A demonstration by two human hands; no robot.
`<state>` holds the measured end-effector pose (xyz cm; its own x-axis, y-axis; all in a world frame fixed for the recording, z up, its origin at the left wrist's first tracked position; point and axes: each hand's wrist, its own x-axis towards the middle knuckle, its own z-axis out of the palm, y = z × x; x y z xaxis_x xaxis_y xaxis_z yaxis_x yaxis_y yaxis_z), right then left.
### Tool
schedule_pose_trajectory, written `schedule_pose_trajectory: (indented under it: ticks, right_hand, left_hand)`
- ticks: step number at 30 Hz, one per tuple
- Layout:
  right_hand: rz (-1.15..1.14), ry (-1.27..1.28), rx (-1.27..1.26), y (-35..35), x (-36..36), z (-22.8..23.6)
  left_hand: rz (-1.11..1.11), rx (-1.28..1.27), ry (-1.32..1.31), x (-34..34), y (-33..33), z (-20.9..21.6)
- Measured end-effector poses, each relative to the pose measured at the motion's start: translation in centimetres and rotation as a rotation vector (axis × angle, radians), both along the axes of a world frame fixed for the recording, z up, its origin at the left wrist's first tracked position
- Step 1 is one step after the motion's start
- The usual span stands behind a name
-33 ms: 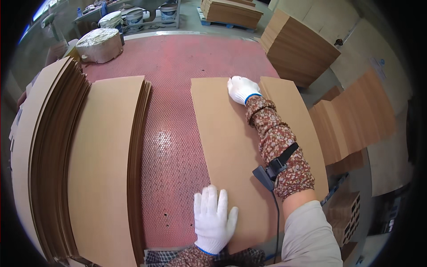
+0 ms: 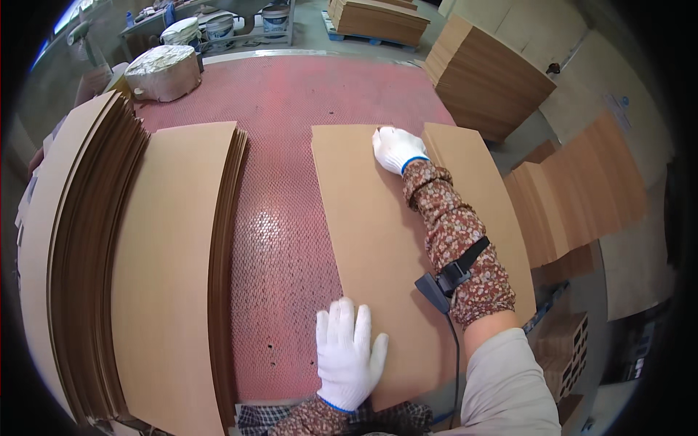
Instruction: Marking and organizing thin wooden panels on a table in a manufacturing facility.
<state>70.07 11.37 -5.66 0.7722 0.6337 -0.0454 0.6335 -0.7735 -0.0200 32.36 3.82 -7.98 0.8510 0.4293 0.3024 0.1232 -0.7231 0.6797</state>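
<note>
A flat brown cardboard sheet (image 2: 374, 240) lies lengthwise before me on a red, mesh-patterned table (image 2: 283, 211). At its far edge, my right hand (image 2: 398, 150) in a white knit glove has its fingers curled closed at the sheet's edge; the fingertips are partly hidden. My left hand (image 2: 347, 356), gloved likewise, rests flat with fingers stretched out across the sheet's near left edge, holding nothing. Another cardboard piece (image 2: 465, 160) lies along the right side, partly under my right forearm. A black strap with a small device (image 2: 449, 280) is buckled round that forearm's flowered sleeve.
Two stacks of cardboard sheets, an inner stack (image 2: 171, 269) and a taller outer stack (image 2: 80, 240), line the left side. A wrapped bundle (image 2: 163, 74) sits at the far left. More cardboard stacks (image 2: 487, 80) stand beyond the table's right side. Buckets (image 2: 276, 20) stand at the back.
Both hands keep their places on the cardboard sheet. Only a slight shift of the whole view shows.
</note>
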Motion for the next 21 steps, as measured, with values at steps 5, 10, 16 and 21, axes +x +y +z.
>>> schedule_pose_trajectory:
  ticks: [5, 10, 16, 21]
  right_hand:
    - [0.019, 0.006, -0.077, -7.2, -6.3, -0.5]
    - [-0.002, -0.036, -0.024, -14.1, -14.9, -1.3]
    - [0.03, -0.097, 0.002, -24.7, -24.2, -1.5]
    - [0.016, -0.083, 0.054, -31.5, -31.9, -1.1]
  left_hand:
    - [0.038, 0.033, 0.001, -1.1, -1.3, -0.8]
    - [0.117, 0.153, -0.044, -1.9, -1.5, -1.8]
    - [0.119, 0.182, -0.123, -1.8, -2.3, -3.2]
    - [0.129, 0.21, -0.129, -2.5, -2.8, -3.0]
